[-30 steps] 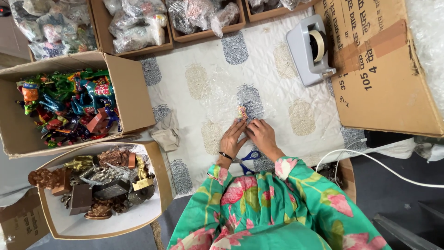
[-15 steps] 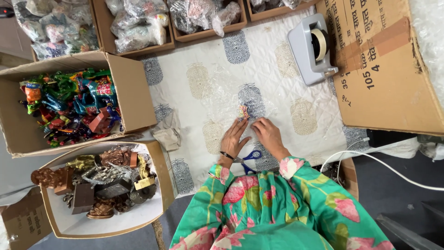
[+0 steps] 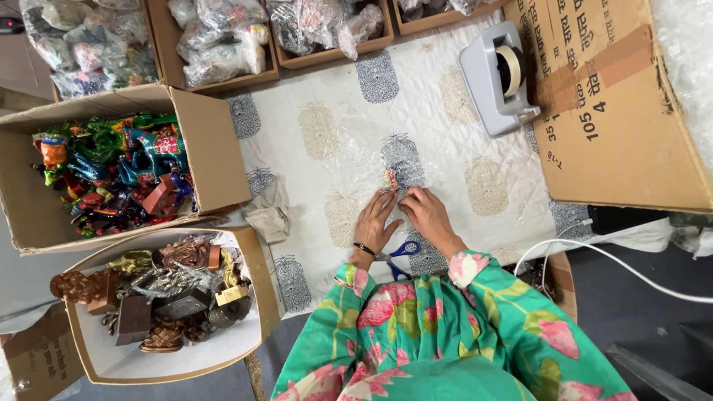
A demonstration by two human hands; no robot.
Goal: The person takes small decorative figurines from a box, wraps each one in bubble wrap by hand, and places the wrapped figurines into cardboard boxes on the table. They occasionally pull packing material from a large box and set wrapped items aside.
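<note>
Landmark: small colourful figurine [image 3: 389, 178], lying on a sheet of clear bubble wrap [image 3: 364, 152] spread over the quilt [image 3: 327, 96].
Left hand [image 3: 376, 223]: just below the figurine; fingers [image 3: 385, 202] extended and slightly spread, tips pressing flat on the bubble wrap beside it.
Right hand [image 3: 427, 215]: just below and right of the figurine; fingers bent, tips down on the wrap; whether they pinch the film, cannot tell.
Figurine appearance: tiny, upright oblong, painted pink, green and yellow; detail too small to tell.
Scissors [image 3: 397, 258]: blue handles, below the figurine, between the 2 wrists.
Cloth [image 3: 269, 212]: crumpled, beige, left of the figurine.
Quilt: white, stitched, printed with grey and tan pineapple shapes.
Box 1 [image 3: 200, 148]: open brown cardboard, far left of the figurine; filled with glossy painted figures in green, blue and red.
Box 2 [image 3: 256, 282]: open cardboard, white inside, below-left of the figurine; holds metallic bronze, brass and dark statuettes.
Trays [image 3: 264, 70]: cardboard, above the figurine; hold bubble-wrapped bundles.
Tape dispenser [image 3: 499, 78]: grey, heavy, above-right of the figurine.
Flat carton [image 3: 624, 126]: brown, taped, right of the dispenser.
</note>
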